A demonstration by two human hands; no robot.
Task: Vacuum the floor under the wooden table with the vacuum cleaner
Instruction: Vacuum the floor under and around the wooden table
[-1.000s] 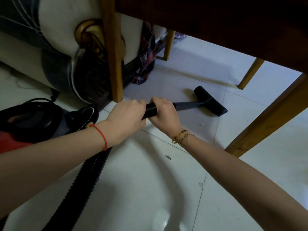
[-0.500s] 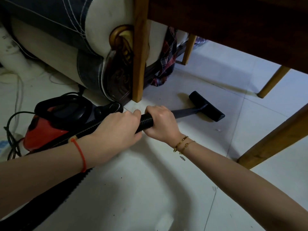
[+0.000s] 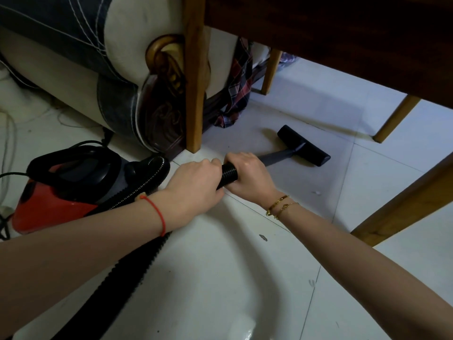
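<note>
White glossy tile floor (image 3: pixel 220 278), upholstered sofa arm (image 3: pixel 117 57) w/ carved trim, plaid cloth (image 3: pixel 236 94) behind, dim light

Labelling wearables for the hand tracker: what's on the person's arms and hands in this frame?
Both forearms are bare, no sleeves or gloves in view. The left hand has a thin red string bracelet round its wrist. The right hand has two slim gold bracelets at its wrist, one a plain band, the other a finer chain. No rings or watch visible.
</note>
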